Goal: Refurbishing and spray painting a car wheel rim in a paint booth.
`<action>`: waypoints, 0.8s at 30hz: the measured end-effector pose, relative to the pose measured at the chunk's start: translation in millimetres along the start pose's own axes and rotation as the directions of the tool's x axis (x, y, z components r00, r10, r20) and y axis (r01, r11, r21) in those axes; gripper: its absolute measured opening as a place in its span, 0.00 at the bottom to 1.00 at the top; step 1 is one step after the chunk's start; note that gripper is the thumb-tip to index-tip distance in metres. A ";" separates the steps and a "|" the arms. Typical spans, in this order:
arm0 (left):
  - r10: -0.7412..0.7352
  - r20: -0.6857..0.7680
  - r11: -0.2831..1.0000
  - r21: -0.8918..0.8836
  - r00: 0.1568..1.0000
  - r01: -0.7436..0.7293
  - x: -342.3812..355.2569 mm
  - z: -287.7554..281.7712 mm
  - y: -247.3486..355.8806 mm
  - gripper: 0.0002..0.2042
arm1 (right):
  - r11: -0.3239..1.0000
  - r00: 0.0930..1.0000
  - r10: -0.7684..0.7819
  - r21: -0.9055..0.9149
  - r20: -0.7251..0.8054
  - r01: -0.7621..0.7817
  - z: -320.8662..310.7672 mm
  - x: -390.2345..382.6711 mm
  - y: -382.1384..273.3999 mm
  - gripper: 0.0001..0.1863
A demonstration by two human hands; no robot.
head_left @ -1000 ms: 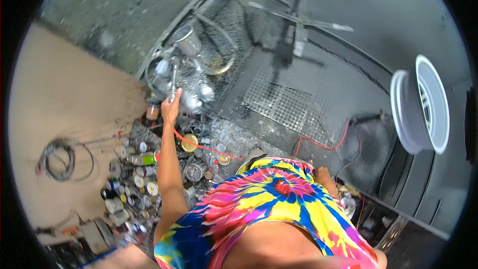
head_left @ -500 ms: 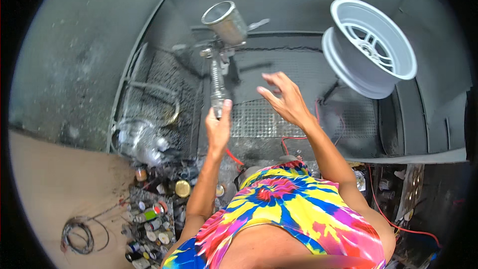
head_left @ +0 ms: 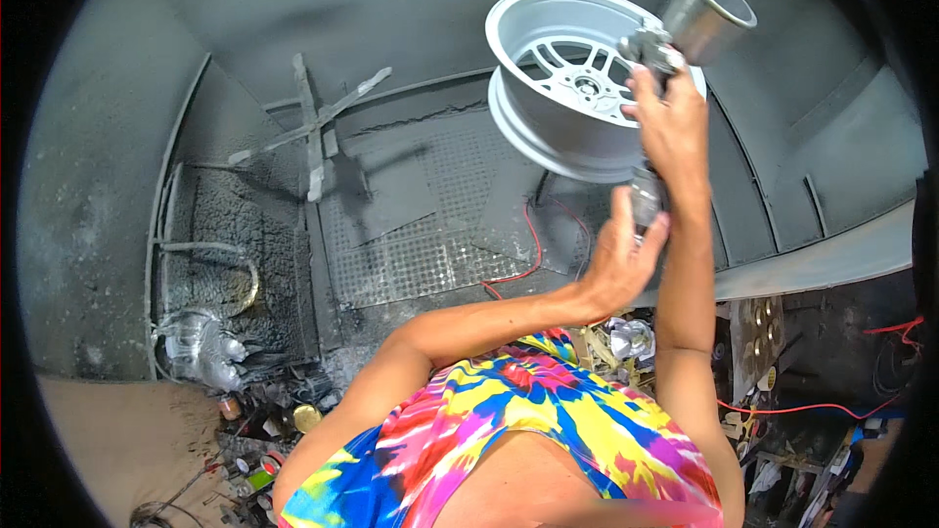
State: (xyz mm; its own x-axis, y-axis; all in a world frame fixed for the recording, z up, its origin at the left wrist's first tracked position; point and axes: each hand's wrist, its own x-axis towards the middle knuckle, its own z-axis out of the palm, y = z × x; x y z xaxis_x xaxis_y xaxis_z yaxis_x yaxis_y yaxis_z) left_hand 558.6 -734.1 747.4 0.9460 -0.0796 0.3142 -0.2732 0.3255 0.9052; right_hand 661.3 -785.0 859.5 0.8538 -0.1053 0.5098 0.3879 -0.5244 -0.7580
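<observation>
My right hand (head_left: 677, 127) is closed around the upper handle of a spray gun (head_left: 648, 45), just under its head. A wide metal paint cup (head_left: 702, 24) tops the gun, tilted to the right. Below, my left hand (head_left: 618, 259) is wrapped round the dark lower end of the gun's handle. Directly behind the gun stands a silver-grey wheel rim (head_left: 562, 127), tilted with its spoked face up. Gun and right hand cover the rim's right part; whether they touch it is hard to tell.
A cross-shaped stand (head_left: 315, 127) rises at the left inside the grey booth. A red hose (head_left: 533, 249) lies across the perforated floor panel (head_left: 411, 264). Crumpled plastic (head_left: 205, 347) sits at the lower left, above cluttered cans. The booth's light front edge (head_left: 831, 264) curves along the right.
The spray gun has moved rightward to in front of the rim. My right hand, empty and open before, now grips it. My view has swung right, bringing the cross-shaped stand into plain sight.
</observation>
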 end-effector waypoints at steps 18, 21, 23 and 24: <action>0.236 0.817 0.890 0.036 0.527 -0.454 97.8 -27.0 -0.7 0.15 | 0.934 0.997 0.024 0.353 0.076 -0.049 -71.8 2.2 -49.5 0.19; 0.413 0.759 0.724 0.061 0.503 -0.687 146.5 -48.5 -9.4 0.14 | 0.956 0.991 0.090 0.269 0.095 -0.112 -60.2 23.3 -48.2 0.22; 0.386 0.745 0.676 0.173 0.544 -0.717 179.6 -76.4 -16.0 0.13 | 0.961 0.987 0.081 0.251 0.137 -0.114 -55.1 37.5 -33.1 0.23; 0.309 0.763 0.668 0.250 0.567 -0.701 196.6 -95.8 -15.6 0.14 | 0.964 0.982 0.139 0.208 0.131 -0.164 -49.4 43.8 -29.9 0.23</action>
State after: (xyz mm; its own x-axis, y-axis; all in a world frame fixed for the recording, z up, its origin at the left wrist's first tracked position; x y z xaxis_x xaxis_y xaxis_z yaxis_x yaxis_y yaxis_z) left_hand 765.5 -664.6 767.5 0.3192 -0.6634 0.6768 -0.8890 0.0376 0.4563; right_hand 670.0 -815.6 924.6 0.9375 -0.0655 0.3419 0.3061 -0.3127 -0.8992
